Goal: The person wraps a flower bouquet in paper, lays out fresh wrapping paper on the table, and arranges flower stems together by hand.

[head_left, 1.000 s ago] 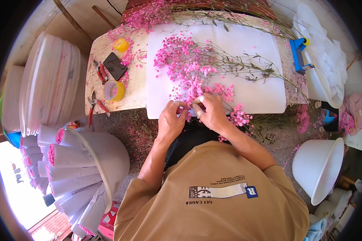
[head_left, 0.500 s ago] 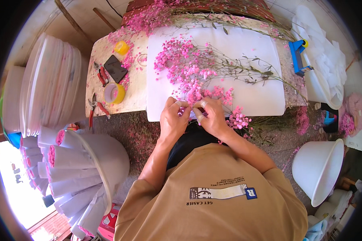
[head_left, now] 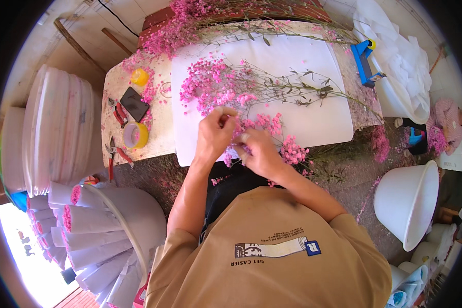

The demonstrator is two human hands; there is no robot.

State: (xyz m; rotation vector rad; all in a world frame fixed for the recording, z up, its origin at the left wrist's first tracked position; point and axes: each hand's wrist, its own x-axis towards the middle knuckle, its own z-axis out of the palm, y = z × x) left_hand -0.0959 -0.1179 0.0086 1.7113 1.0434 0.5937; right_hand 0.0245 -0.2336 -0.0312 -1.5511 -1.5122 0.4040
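A bunch of pink baby's breath [head_left: 210, 84] lies on a white paper sheet [head_left: 313, 128], its thin green stems reaching right. At the sheet's near edge, my right hand [head_left: 262, 153] curls its fingers round a sprig of pink baby's breath [head_left: 293, 151] whose blossoms hang to the right, over the table edge. My left hand [head_left: 214, 134] is beside it on the left and a little farther away. Its fingers are bent and closed against the lower blossoms of the bunch; whatever is between their tips is too small to make out.
At the table's left lie a phone [head_left: 134, 103], yellow tape rolls [head_left: 136, 135] and red-handled pruners [head_left: 119, 151]. A blue tape dispenser [head_left: 363, 64] stands right. More stems [head_left: 287, 23] lie along the back. A bucket of wrapped bunches [head_left: 138, 205] and a white bucket [head_left: 403, 205] flank me.
My hands have drawn apart: the left has lifted from the right and gone farther over the blossoms. The whole view has shifted, with the table sitting a little more to the left.
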